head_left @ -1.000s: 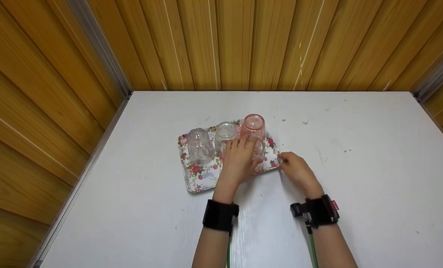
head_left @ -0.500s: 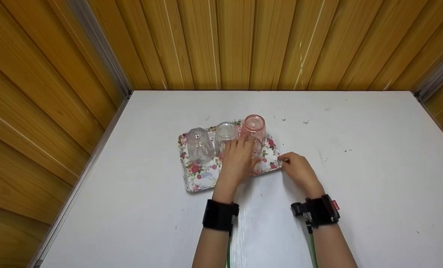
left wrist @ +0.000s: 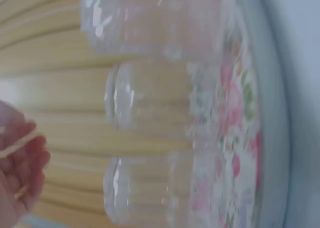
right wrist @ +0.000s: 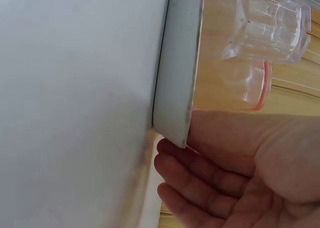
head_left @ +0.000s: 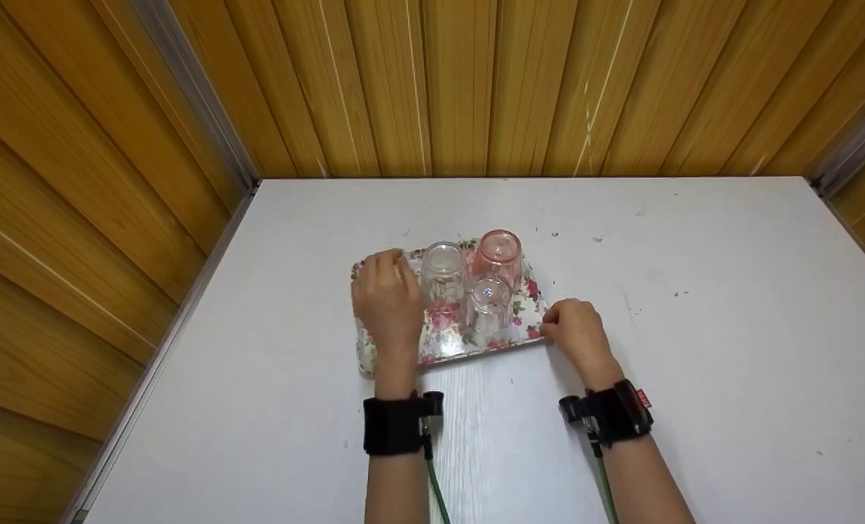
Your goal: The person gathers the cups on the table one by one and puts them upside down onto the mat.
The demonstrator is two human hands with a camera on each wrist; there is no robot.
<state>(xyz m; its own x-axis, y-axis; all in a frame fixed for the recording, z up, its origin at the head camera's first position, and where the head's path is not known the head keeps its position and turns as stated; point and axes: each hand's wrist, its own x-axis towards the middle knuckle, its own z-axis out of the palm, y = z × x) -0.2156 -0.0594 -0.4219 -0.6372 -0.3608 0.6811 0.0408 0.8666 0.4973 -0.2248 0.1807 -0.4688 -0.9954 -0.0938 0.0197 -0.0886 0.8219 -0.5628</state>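
Note:
A flower-patterned tray (head_left: 447, 342) bears clear drinking glasses, all standing upside down. One clear glass (head_left: 444, 280) is at its middle, another clear glass (head_left: 488, 309) near its front edge, and a pink glass (head_left: 500, 255) at the back right. My left hand (head_left: 387, 298) is above the tray's left part, hiding the leftmost glass (left wrist: 145, 190) from the head view. In the left wrist view its fingers bend loosely, apart from the glasses. My right hand (head_left: 576, 331) pinches the tray's right front corner, thumb inside the rim and fingers outside.
The tray lies at an angle on a white table (head_left: 694, 364). Wood-patterned panels (head_left: 461, 87) rise behind the table and along its left side. A camera on a black strap (head_left: 396, 426) with a green cable sits on each wrist.
My left hand has left the front clear glass and moved left over the leftmost one. The tray's right end has shifted slightly toward me, with my right hand still at its corner.

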